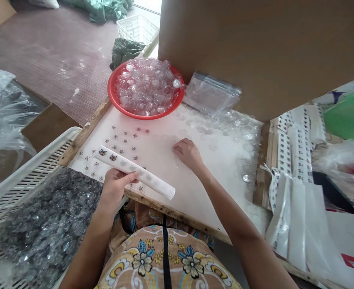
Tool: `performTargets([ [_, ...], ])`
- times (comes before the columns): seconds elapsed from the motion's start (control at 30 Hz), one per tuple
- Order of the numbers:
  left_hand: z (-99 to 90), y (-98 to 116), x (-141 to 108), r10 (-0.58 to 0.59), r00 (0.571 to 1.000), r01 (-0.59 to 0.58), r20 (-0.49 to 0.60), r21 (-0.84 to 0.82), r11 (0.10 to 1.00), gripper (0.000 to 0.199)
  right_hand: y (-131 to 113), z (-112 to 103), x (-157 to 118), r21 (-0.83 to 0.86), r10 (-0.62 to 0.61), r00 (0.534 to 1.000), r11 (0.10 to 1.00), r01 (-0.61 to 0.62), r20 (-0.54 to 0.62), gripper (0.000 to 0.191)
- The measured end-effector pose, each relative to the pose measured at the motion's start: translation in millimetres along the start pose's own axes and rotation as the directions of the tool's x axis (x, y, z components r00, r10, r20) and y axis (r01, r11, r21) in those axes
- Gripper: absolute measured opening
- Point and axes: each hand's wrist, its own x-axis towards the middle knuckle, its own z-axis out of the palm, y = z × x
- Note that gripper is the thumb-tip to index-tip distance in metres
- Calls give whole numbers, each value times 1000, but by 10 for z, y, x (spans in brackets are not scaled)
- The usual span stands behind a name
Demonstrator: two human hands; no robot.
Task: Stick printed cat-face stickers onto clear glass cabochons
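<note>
Left fingers (pixel 131 177) pinch a cat-face-printed label strip (pixel 160 187); right fingers (pixel 180 147) curl, grip unclear.

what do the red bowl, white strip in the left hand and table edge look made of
Bowl: probably plastic, smooth, from its even red and soft sheen.
Strip: low-sheen paper or film, hard to tell; faint marks seem to show through.
Table edge: apparently bare wood, rough, by its blotchy, worn brown surface.

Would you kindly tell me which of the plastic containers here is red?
The round basin on the white work surface, heaped with clear pieces. The left basket and rear basket are white; the right basket is green.
</note>
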Motion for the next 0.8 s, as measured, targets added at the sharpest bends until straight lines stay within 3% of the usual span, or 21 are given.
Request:
performTargets([
  [0.2, -54, -61, -62, -2, 1000, 3, -30, 14, 1000, 33, 68, -178, 112, 13, 101, 990, 995, -100, -100, 13],
  [0.4, -35, -50, -57, 1, 1000, -1, -20, 17, 1000, 34, -79, -144, 48, -65, 107, 987, 993, -100, 119, 19],
  [0.57, -5, -30, -41, -1, 1000, 1, -2, 15, 1000, 32, -110, -34, 3, -88, 149, 982, 986, -139, 117, 13],
  [0.8, -38, -12, -29, -9, 999, 9, -33, 1, 1000, 33, -174, -105, -33, -36, 86, 994, 996, -83, 72, 17],
])
